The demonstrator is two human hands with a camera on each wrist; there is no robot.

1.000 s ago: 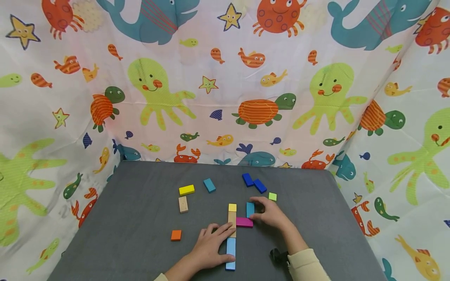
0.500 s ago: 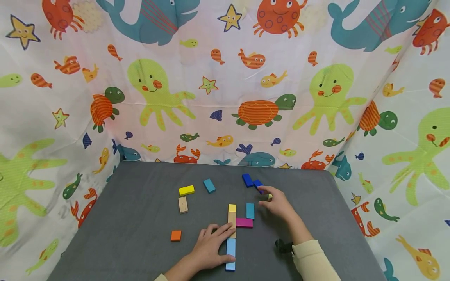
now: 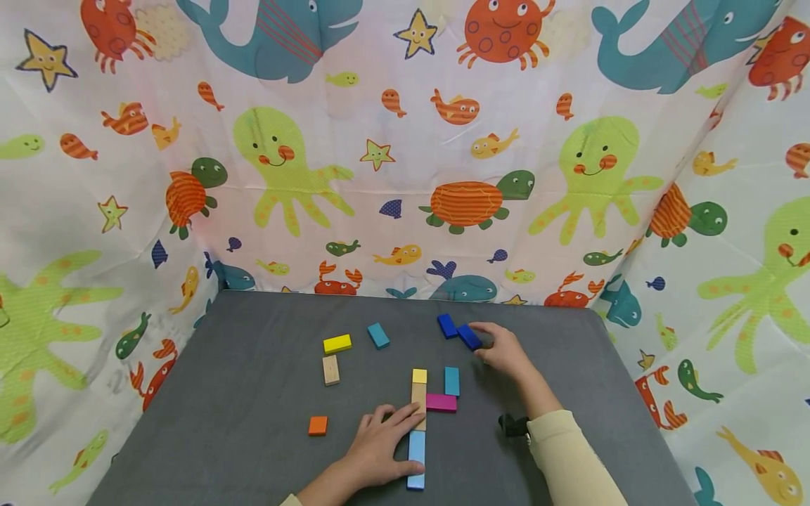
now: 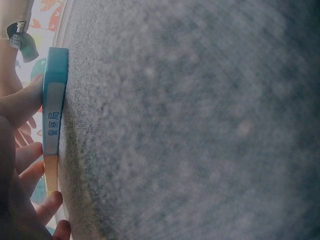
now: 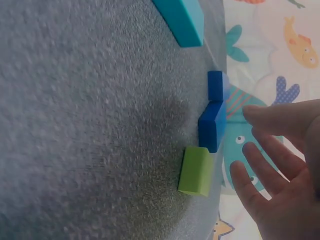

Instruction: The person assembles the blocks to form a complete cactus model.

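My left hand (image 3: 382,446) rests along the left side of a row of blocks. Its thumb touches the light blue block (image 3: 416,444), and its fingertips lie on the long wooden block (image 3: 419,393). A small yellow block (image 3: 420,376) tops the row. From the row's right side extends a magenta block (image 3: 441,403), with a teal block (image 3: 452,381) above its right end. At the back right, my right hand (image 3: 504,351) hovers by a dark blue block (image 3: 469,336), thumb and fingers spread. The green block (image 5: 194,171), hidden in the head view, shows below that hand in the right wrist view.
Another dark blue block (image 3: 446,326) touches the first. Farther left lie a long yellow block (image 3: 337,344), a second teal block (image 3: 378,335), a short wooden block (image 3: 330,370) and an orange block (image 3: 318,426). A sea-animal cloth (image 3: 380,197) hangs behind the grey table (image 3: 253,407).
My right hand has left the teal block and moved back and right, past the green block, to the dark blue block. The left hand has stayed in place.
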